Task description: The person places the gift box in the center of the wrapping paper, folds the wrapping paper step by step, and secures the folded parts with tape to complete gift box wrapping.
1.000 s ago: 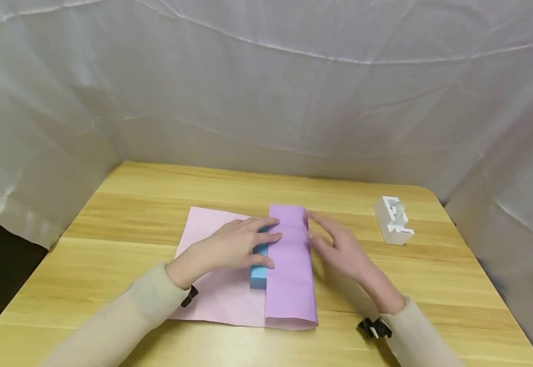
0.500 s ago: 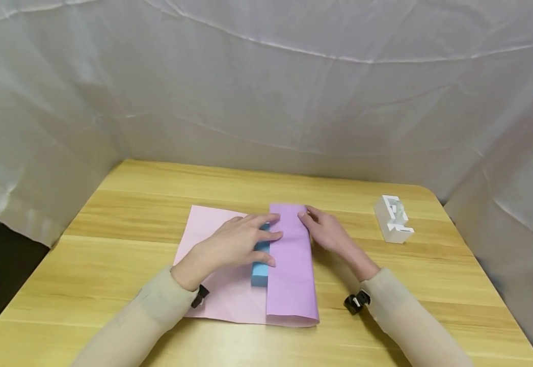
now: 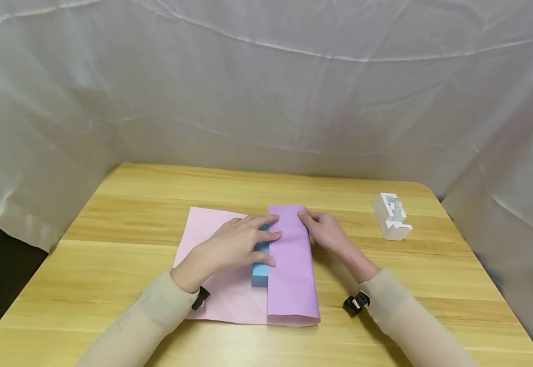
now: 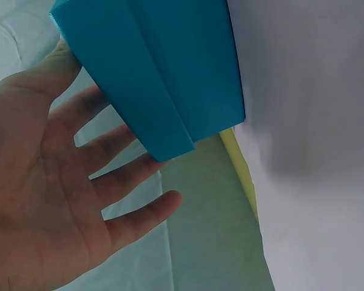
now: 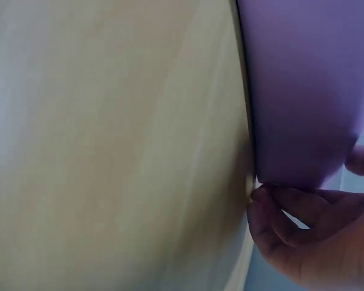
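Note:
A sheet of paper, pale pink on one face and purple on the other, lies on the table. Its purple flap (image 3: 289, 265) is folded leftward over part of a blue box (image 3: 260, 278). The left hand (image 3: 236, 243) rests across the box, fingers spread, their tips on the flap's edge. In the left wrist view those fingers (image 4: 130, 176) look nearly straight beside the blue box (image 4: 151, 66). At the flap's far right corner the right hand (image 3: 328, 234) pinches the folded paper, thumb on top. From the right wrist, its other fingers (image 5: 279, 224) curl against the far end of the purple fold (image 5: 309, 97).
A white tape dispenser (image 3: 391, 219) stands at the back right of the wooden table (image 3: 124, 244). Grey fabric (image 3: 266, 92) hangs round the back and sides. Black wrist devices sit on both wrists.
The right hand has moved from beside the fold to its far right corner and now grips the paper there. The left hand and the box have hardly moved.

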### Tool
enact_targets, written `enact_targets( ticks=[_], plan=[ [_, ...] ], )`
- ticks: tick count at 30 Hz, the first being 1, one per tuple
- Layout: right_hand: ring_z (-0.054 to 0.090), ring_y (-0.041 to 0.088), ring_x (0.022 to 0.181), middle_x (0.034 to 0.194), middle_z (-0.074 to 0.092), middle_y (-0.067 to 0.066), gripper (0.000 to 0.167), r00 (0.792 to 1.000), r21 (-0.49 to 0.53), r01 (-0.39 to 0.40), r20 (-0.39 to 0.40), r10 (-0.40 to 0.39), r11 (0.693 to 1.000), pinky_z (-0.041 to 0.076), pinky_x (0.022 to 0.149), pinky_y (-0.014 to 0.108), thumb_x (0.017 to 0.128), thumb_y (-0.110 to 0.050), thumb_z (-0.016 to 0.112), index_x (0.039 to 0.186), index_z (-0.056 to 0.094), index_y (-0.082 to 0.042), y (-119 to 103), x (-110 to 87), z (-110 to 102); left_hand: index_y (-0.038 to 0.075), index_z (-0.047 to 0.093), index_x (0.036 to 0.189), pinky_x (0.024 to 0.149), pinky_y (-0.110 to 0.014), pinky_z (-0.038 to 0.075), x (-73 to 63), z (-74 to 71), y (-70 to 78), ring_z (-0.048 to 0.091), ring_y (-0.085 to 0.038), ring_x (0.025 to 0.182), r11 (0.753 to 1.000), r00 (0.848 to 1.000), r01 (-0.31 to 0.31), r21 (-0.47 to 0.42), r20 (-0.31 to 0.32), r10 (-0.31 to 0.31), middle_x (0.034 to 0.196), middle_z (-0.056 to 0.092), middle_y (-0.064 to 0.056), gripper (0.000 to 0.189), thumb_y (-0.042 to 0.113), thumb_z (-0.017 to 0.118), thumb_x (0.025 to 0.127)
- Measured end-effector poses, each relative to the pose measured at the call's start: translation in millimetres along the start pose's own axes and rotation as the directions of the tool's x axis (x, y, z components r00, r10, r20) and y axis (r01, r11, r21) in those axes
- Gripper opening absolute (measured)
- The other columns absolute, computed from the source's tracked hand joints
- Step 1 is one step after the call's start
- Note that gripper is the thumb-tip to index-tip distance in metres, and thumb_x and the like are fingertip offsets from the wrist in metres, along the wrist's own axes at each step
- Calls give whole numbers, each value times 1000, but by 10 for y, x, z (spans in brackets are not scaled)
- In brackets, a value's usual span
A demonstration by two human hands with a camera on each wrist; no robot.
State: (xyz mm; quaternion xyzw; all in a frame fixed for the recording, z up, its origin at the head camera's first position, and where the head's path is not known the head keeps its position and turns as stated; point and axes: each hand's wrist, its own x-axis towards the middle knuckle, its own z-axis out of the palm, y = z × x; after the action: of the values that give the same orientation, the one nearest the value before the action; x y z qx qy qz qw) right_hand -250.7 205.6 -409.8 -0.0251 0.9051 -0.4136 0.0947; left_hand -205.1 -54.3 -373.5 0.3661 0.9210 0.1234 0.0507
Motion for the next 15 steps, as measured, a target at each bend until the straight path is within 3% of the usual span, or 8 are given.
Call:
enact_targets(
  ticks=[4,11,15],
  plan=[
    [54,14,61,61,53,1,59,999,73,-1,-36,4,997,47,68,32,107,-46,51,149,55,-5,12,25,54,26,59,149,114,-58,39,21,-11,8,41,-31,149,1000,1000,-13,-5,-6,13,167,35,-3,70,62,70,89],
    [61,9,68,106,73,15,55,996,217,-29,-72,46,976,54,71,26,106,-36,58,146,56,1,23,59,90,27,58,149,114,-58,40,26,-8,12,40,-31,149,1000,1000,-7,-7,4,7,167,35,-3,71,62,69,89],
    [64,10,70,111,73,17,55,994,285,-68,-66,90,956,55,66,28,105,-39,59,142,60,3,38,74,53,27,58,149,115,-58,39,33,-8,16,40,-31,150,1000,1000,-2,-5,7,2,167,36,-3,71,62,69,89]
  ],
)
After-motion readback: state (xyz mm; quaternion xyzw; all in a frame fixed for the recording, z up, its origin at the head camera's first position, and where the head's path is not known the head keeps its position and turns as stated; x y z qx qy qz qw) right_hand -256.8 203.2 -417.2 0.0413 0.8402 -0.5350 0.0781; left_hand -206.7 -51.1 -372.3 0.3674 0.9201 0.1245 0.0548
